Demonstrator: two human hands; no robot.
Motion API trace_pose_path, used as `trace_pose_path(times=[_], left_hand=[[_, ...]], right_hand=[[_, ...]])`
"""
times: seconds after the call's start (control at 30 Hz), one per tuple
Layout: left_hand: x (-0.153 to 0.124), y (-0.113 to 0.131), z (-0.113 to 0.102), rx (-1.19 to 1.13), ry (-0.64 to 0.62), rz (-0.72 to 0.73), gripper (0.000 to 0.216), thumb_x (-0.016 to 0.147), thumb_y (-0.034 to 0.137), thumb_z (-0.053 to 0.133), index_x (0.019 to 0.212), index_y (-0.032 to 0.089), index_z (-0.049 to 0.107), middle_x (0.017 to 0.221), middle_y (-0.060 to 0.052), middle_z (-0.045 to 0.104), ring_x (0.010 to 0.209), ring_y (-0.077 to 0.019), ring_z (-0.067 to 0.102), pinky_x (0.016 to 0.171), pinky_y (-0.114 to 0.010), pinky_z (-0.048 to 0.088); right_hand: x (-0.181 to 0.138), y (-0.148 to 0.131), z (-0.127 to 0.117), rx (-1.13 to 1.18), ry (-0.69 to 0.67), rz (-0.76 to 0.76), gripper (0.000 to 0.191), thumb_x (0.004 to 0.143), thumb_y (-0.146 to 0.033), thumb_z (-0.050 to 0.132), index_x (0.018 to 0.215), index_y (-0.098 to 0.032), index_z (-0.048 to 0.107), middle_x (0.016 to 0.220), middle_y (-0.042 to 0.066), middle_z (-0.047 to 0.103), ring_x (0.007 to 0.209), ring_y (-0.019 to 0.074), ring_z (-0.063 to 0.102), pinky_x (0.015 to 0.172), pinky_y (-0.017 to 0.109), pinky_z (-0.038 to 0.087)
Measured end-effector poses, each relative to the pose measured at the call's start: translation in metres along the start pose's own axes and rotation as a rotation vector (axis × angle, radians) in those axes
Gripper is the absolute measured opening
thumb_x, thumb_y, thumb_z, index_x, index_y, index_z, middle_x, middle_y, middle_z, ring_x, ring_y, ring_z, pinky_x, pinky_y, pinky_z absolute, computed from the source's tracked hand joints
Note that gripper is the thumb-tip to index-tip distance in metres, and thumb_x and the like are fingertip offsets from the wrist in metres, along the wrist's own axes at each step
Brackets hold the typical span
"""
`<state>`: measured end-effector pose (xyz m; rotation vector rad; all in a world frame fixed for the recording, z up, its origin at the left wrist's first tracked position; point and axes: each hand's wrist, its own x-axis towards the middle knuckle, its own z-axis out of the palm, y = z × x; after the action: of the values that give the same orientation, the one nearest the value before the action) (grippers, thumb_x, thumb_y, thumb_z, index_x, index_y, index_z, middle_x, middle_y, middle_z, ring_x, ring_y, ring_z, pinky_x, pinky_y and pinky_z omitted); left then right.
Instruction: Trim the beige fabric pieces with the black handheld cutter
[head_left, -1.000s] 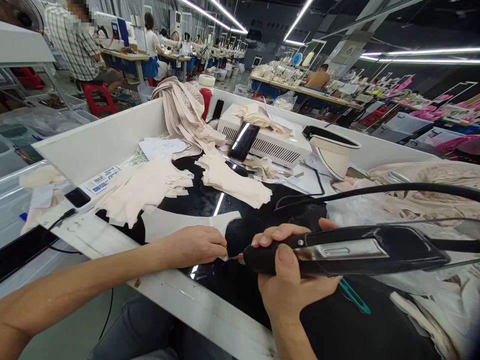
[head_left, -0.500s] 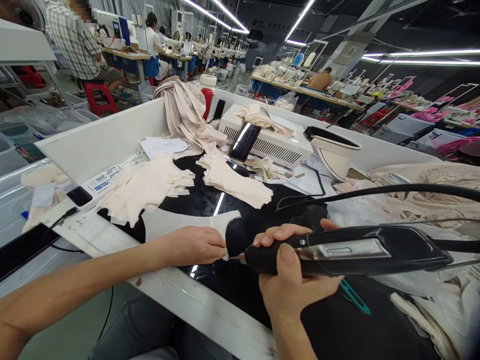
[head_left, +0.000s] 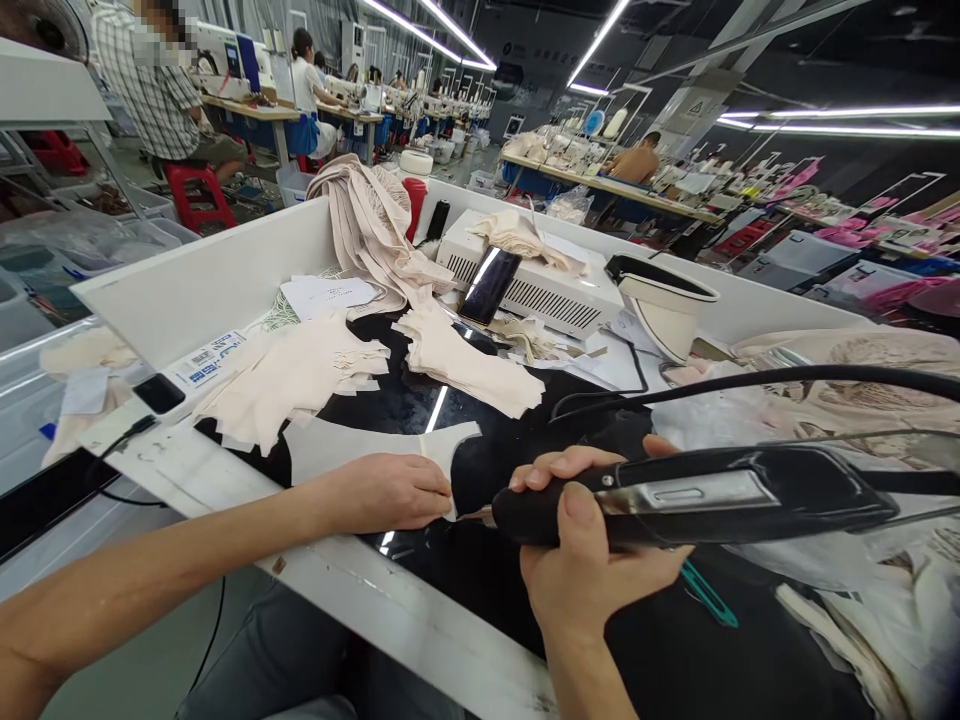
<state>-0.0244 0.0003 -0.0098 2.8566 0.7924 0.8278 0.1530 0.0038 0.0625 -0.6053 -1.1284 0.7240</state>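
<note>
My left hand (head_left: pixel 397 490) is closed on the right end of a pale fabric piece (head_left: pixel 330 448), its fingers together at the edge. That piece lies on the glossy black work surface (head_left: pixel 472 565). My right hand (head_left: pixel 581 540) is wrapped round a black corded hand tool (head_left: pixel 697 495) with a metal lever along its side. The tool's narrow tip points left and reaches the fabric edge beside my left fingertips; exact contact is hard to see. Just behind lie a stack of cream fabric pieces (head_left: pixel 292 380) and a smaller cream stack (head_left: pixel 472 362).
A phone (head_left: pixel 491 285) leans against a white vented box (head_left: pixel 540 280). To its right stands a cream container (head_left: pixel 667 315). The tool's black cable (head_left: pixel 810 376) runs off right, above plastic bags and fabric. A teal clip-like object (head_left: pixel 709 595) lies below the tool. Co-workers sit at distant sewing tables.
The tool and my right hand have shifted very slightly, with the tool's rear end a little further left. My left hand and the fabric keep their place.
</note>
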Motion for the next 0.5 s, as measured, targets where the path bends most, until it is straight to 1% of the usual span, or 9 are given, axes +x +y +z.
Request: trace_pose_path(times=[0.13, 0.5], left_hand=[[0.0007, 0.0009, -0.0001, 0.007, 0.008, 0.002, 0.02, 0.104, 0.012, 0.051, 0.096, 0.015, 0.069, 0.104, -0.006, 0.073, 0.102, -0.0186, 0.069, 0.096, -0.028, 0.056], [0.001, 0.0016, -0.001, 0.015, -0.01, -0.002, 0.021, 0.105, 0.012, 0.049, 0.099, 0.015, 0.07, 0.105, -0.006, 0.074, 0.102, -0.0181, 0.069, 0.094, -0.027, 0.056]], right_hand=[[0.0028, -0.0002, 0.0023, 0.036, 0.026, -0.007, 0.046, 0.082, -0.019, 0.081, 0.122, -0.029, 0.06, 0.078, -0.006, 0.067, 0.057, 0.0124, 0.062, 0.052, 0.028, 0.057], [-0.0022, 0.0026, 0.002, 0.01, 0.01, 0.03, 0.049, 0.082, -0.021, 0.082, 0.123, -0.03, 0.056, 0.08, -0.006, 0.066, 0.059, 0.0128, 0.063, 0.055, 0.031, 0.06]])
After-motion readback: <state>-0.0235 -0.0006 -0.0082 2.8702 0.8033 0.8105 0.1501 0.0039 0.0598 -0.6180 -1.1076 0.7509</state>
